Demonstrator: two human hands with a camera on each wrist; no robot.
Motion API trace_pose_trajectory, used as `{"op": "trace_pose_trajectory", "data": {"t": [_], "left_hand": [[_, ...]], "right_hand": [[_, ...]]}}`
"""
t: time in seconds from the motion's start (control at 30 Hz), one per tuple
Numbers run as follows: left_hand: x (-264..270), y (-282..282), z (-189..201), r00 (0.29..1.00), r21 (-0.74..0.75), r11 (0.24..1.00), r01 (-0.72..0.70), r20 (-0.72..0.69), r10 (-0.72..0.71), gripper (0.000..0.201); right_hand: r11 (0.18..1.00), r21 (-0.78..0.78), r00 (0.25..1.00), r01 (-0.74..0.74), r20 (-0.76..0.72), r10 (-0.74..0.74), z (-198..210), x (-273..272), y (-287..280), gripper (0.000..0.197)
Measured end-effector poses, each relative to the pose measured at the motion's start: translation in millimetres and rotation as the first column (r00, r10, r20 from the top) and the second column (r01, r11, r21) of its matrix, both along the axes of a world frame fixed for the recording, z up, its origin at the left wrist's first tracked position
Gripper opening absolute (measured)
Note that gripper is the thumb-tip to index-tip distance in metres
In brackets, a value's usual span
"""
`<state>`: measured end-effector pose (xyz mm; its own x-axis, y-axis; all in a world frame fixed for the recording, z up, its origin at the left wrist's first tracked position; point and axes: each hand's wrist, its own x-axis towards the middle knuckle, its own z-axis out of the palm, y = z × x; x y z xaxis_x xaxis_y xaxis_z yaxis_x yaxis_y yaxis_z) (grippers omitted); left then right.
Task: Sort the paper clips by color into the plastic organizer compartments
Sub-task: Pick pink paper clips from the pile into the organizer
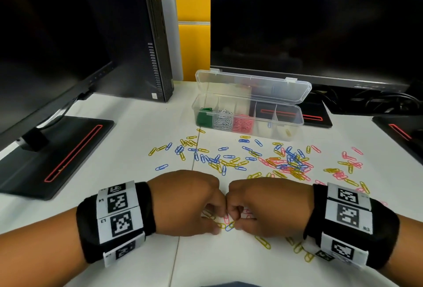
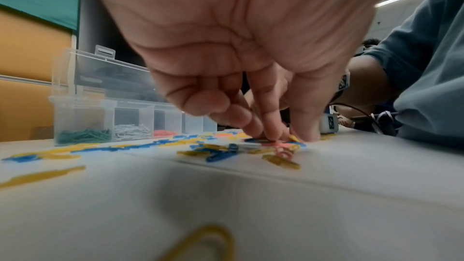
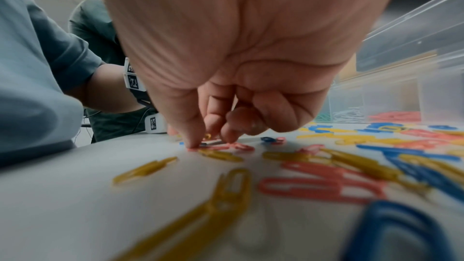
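The clear plastic organizer (image 1: 290,124) stands open at the back, holding green clips (image 1: 203,118), white clips (image 1: 223,122) and pink clips (image 1: 242,124); its right compartments hold one or two clips. Loose blue, yellow and pink clips (image 1: 288,165) lie scattered across the white table. My left hand (image 1: 219,222) and right hand (image 1: 234,220) meet knuckle to knuckle near the front edge, fingers curled down onto a small cluster. My right hand (image 3: 211,142) pinches a pink clip (image 3: 226,147) against the table. My left hand (image 2: 286,136) pinches at clips beneath it; which colour is unclear.
Two dark monitors rise behind the table, with black stands (image 1: 59,151) at the left and right. A black computer tower (image 1: 158,46) stands at the back left, with cables (image 1: 377,101) at the back right. Another person's arm (image 2: 364,78) shows in the wrist views.
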<state>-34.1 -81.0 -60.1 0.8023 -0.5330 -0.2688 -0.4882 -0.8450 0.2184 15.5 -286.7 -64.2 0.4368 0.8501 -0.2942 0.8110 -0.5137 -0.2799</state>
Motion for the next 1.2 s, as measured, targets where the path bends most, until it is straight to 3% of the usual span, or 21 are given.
{"op": "trace_pose_trajectory", "data": {"t": [0.23,0.33,0.47,0.6,0.77,0.9,0.97,1.03,1.2], "left_hand": [[-5.8,-3.5,-7.5,0.996,-0.013,0.997,0.074,0.051,-0.073,0.017],[-7.7,-2.9,-5.0,0.994,-0.015,0.996,0.083,0.074,-0.081,0.015],[-2.7,3.8,-1.6,0.988,-0.037,0.999,-0.004,0.154,0.01,0.011],[3.1,9.4,-2.5,0.978,0.018,0.993,-0.118,0.172,0.113,0.021],[0.4,9.4,0.0,0.983,-0.002,0.996,-0.086,0.164,0.085,0.017],[-7.1,9.0,0.3,0.981,0.09,0.99,-0.107,0.173,0.09,0.031],[-7.7,6.0,-2.5,0.982,0.132,0.986,-0.102,0.172,0.079,0.036],[-8.1,4.1,-7.4,0.984,0.161,0.983,-0.085,0.171,0.057,0.031],[-13.2,1.5,-11.6,0.985,0.118,0.993,-0.017,0.173,-0.003,0.021]], "right_hand": [[0.993,0.083,0.992,0.085,0.082,-0.092,2.9,-1.1,-1.7,0.006],[0.992,0.081,0.992,0.098,0.075,-0.104,3.8,2.7,-1.2,0.022],[0.987,0.083,0.98,0.138,0.131,-0.148,0.9,8.3,-3.2,0.026],[0.98,0.104,0.976,0.171,0.119,-0.183,1.3,9.0,-3.9,0.024],[0.98,0.115,0.976,0.164,0.127,-0.179,1.7,6.9,-2.4,0.031],[0.994,0.09,0.995,0.068,0.071,-0.074,7.0,3.6,-0.8,0.02],[0.997,0.075,0.998,0.026,0.058,-0.031,7.0,2.6,-0.4,0.027],[0.998,0.061,0.997,-0.02,0.07,0.016,4.6,3.1,1.4,0.034],[0.998,0.007,0.993,-0.058,0.105,0.057,0.6,2.5,6.9,0.024]]}}
